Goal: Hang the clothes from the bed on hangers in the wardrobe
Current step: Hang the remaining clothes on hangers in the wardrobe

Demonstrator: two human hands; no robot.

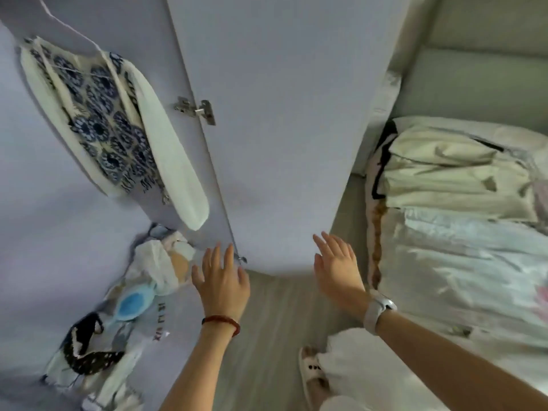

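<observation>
A white and blue patterned garment (109, 129) hangs inside the wardrobe at the upper left, on a white hanger (71, 32). The wardrobe door (281, 129) stands swung out in the middle. My left hand (222, 280) is spread near the door's lower hinged edge. My right hand (338, 265) is spread flat beside the door's lower free edge. Both hands hold nothing. Cream and white clothes (444, 170) lie piled on the bed (474, 262) at the right.
A heap of bags and small items (139, 301) sits on the wardrobe floor at the lower left. A metal hinge (197, 109) shows on the door. The wooden floor (275, 327) runs between wardrobe and bed, with my slippered foot (311, 366) on it.
</observation>
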